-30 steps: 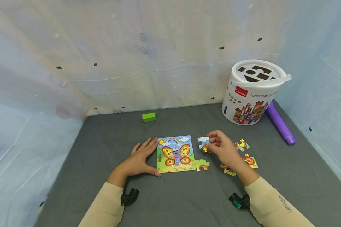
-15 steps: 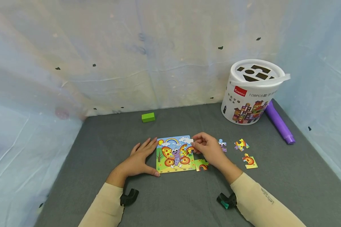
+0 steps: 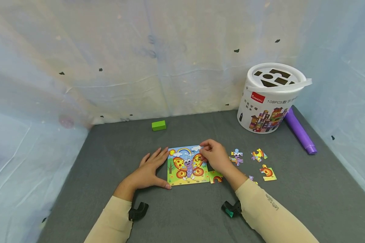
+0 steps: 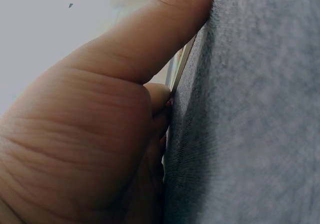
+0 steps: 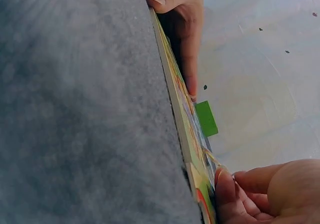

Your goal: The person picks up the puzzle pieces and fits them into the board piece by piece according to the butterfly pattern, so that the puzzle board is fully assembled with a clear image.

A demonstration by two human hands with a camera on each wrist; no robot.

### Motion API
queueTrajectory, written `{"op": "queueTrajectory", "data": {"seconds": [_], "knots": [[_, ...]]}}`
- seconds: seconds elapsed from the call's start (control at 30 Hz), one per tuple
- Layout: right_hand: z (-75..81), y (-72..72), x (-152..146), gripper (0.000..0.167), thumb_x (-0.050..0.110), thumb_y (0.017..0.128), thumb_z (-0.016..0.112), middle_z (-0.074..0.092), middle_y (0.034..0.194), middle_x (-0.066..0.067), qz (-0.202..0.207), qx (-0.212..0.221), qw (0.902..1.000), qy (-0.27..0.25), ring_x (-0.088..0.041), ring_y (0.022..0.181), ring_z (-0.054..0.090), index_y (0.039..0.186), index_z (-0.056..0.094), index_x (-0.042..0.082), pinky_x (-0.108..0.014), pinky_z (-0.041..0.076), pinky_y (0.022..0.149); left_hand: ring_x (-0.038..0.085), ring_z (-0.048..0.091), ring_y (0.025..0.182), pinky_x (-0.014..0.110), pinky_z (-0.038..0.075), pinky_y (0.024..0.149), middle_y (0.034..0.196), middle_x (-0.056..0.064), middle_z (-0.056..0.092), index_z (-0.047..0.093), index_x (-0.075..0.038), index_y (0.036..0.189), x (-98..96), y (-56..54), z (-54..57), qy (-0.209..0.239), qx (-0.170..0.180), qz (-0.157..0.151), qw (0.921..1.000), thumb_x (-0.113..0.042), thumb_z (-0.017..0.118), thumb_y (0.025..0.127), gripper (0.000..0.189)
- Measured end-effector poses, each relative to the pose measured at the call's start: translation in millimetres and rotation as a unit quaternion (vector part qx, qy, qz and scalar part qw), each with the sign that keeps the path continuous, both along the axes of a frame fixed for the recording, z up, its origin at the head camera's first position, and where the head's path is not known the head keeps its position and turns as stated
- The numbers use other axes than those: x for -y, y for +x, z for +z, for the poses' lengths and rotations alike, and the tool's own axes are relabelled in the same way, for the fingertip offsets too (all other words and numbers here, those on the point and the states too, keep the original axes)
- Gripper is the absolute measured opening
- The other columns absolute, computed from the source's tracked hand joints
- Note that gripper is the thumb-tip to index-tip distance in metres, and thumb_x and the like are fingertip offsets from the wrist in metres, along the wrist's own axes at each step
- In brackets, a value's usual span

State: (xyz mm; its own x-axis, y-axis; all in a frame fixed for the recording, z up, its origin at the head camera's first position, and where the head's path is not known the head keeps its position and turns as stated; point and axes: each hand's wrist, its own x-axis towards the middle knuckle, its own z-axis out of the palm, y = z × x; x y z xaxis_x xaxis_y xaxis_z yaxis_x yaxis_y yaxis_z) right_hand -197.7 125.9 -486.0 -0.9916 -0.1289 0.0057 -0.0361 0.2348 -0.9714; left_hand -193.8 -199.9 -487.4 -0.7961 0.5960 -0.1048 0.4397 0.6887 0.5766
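A square butterfly picture board [image 3: 174, 177] lies flat on the grey cloth. My left hand [image 3: 149, 170] rests along its left side, fingers spread, with the thumb at the near corner. Over the board's upper right corner, my right hand [image 3: 215, 155] pinches a jigsaw piece [image 5: 212, 157] between thumb and fingertips; in the right wrist view the piece tilts above the board's surface. A green jigsaw piece [image 3: 215, 177] with a red-orange arc lies against the board's lower right edge. The left wrist view shows mostly the left thumb [image 4: 150, 38] close to the cloth.
Right of my right hand lie loose jigsaw pieces: a purple one [image 3: 237, 157], a yellow one [image 3: 259, 155], an orange-ringed one [image 3: 267, 172], and one [image 3: 253, 179] partly behind the forearm. Farther back stand a green block [image 3: 159, 126], a white bucket [image 3: 261, 101] and a purple tube [image 3: 301, 133].
My right hand has carried the jigsaw piece leftward from beside the loose pieces to over the board's upper right corner. My left hand has stayed in place.
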Motion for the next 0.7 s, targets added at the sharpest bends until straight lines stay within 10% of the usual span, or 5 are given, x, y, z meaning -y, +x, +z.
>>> {"op": "queueTrajectory", "data": {"seconds": [0.23,0.5,0.7], "knots": [[7.7,7.9,-1,0.027,0.015,0.108,0.072,0.067,0.11,-0.009,0.004,-0.067,0.9876,0.141,-0.023,0.089,0.067,0.13,0.072,0.0,-0.042,0.059,0.078,0.029,0.001,0.166,0.064,-0.005,0.125,0.181,0.0,0.012,0.021,-0.016,0.176,-0.5,1.0,1.4,0.009,-0.001,0.0,1.0,-0.066,0.095,0.074,0.135],[24.0,22.0,-4,0.063,0.026,0.106,0.076,0.046,0.165,-0.021,0.174,-0.17,0.893,0.378,-0.043,0.152,0.041,0.157,0.055,-0.003,-0.063,0.038,0.118,0.031,0.003,0.166,0.065,-0.005,0.125,0.181,0.003,0.013,0.023,-0.014,0.176,-0.7,1.9,2.5,0.014,-0.001,-0.002,0.9999,-0.064,0.096,0.075,0.134],[27.4,26.8,-4,0.074,0.039,0.109,0.071,0.039,0.17,-0.022,0.234,-0.154,0.8599,0.427,-0.042,0.158,0.031,0.162,0.046,-0.006,-0.061,0.032,0.122,0.031,0.003,0.166,0.065,-0.005,0.125,0.181,0.002,0.013,0.022,-0.015,0.176,-0.1,0.8,1.2,0.013,-0.002,-0.002,0.9999,-0.065,0.096,0.075,0.135]]}}
